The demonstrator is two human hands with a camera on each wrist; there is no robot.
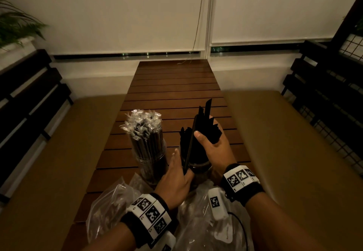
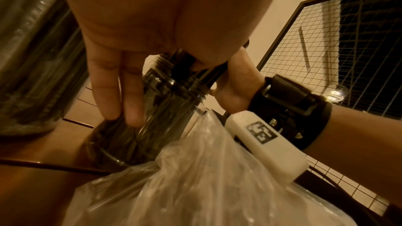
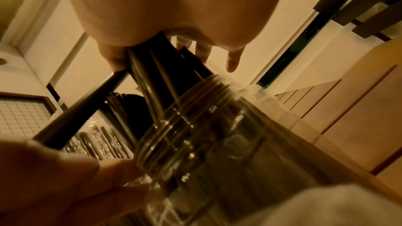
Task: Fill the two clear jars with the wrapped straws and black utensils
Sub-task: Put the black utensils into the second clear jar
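Note:
Two clear jars stand on the slatted wooden table [image 1: 172, 85]. The left jar [image 1: 151, 158] [image 2: 28, 57] is packed with wrapped straws [image 1: 143, 125]. My right hand [image 1: 210, 142] [image 3: 174, 6] grips a bundle of black utensils [image 1: 206, 121] [image 3: 161, 68], whose lower ends sit in the mouth of the right jar [image 1: 198, 167] [image 2: 165, 109] [image 3: 217, 143]. My left hand [image 1: 176, 178] [image 2: 130, 57] lays straight fingers [image 2: 115, 92] on that jar's side. Its thumb pinches one long black utensil [image 1: 190, 144] [image 3: 87, 107] that leans outside the jar rim.
Crumpled clear plastic bags [image 1: 110, 207] [image 2: 195, 178] lie at the near end of the table under my wrists. Cushioned benches [image 1: 49, 152] flank the table on both sides. A wire mesh panel [image 1: 349, 50] stands at the right, a plant [image 1: 17, 26] at the far left.

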